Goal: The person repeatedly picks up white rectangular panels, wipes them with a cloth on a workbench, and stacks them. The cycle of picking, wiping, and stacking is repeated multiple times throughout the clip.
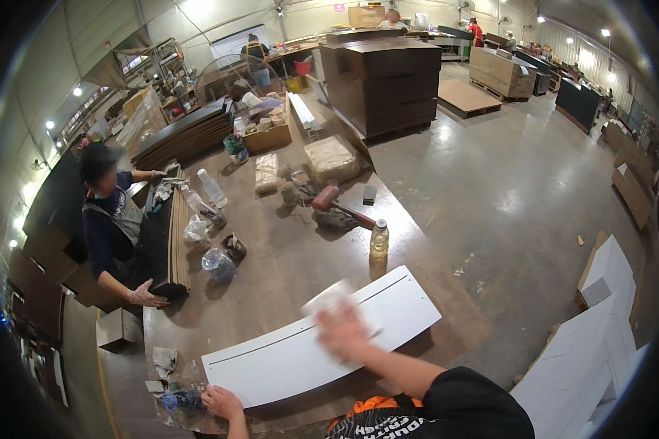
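A long white panel (274, 367) with a dark groove along its far edge lies across the table before me. My right hand (340, 329), blurred by motion, presses a white cloth (329, 299) onto the panel's middle. Part of the cloth is hidden under the hand. At the panel's near left corner my left hand (222, 402) grips the end edge. Close beside that hand lies a clear plastic bottle with a blue end (181, 400). Just beyond the panel's far edge stands a bottle of yellowish liquid (379, 241).
A red-headed mallet (326, 198) rests on a dark rag (335, 220). Wrapped bundles (332, 157), bottles and cups stand farther back on the table (285, 247). To the left, a co-worker (110, 219) holds a stack of dark panels (162, 247). White panels (576, 340) are stacked at right.
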`<state>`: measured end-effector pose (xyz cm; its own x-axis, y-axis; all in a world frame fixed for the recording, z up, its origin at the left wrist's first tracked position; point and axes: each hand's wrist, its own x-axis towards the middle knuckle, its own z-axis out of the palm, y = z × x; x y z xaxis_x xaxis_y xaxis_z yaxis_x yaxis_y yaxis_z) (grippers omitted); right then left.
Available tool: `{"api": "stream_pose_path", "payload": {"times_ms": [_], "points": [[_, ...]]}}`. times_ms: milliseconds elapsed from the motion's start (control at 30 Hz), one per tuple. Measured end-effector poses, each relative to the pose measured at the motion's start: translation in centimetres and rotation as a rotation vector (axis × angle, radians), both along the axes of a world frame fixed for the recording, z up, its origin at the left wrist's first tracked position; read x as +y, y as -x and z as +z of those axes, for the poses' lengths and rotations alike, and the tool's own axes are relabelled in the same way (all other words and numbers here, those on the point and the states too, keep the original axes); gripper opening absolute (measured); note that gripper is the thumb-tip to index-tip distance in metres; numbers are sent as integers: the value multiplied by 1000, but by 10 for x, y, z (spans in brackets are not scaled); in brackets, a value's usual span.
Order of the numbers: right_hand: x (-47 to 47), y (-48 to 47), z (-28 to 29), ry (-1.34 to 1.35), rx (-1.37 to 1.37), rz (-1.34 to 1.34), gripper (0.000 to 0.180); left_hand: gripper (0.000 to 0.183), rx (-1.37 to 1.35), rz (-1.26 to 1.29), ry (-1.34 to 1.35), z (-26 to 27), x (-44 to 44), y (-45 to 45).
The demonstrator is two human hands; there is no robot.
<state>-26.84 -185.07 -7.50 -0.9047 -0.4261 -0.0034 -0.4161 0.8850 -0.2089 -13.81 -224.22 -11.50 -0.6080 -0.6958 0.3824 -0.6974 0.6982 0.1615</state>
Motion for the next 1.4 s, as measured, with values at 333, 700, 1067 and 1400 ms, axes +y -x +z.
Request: {"api": "stream_pose_path", "payload": {"times_ms": [333, 700, 1067, 1400], "points": [[191, 15, 22, 266, -215, -857, 74, 34, 80, 130, 36, -18, 23, -24], [201, -21, 93, 300, -122, -867, 52, 36, 1042, -76, -2230, 11, 182, -72], [232, -28, 83, 1032, -14, -763, 42, 64, 1128, -93, -2289, 44, 208, -57], [158, 33, 125, 1093, -65, -564, 52, 55, 1263, -83, -1911, 90, 78, -95]]}}
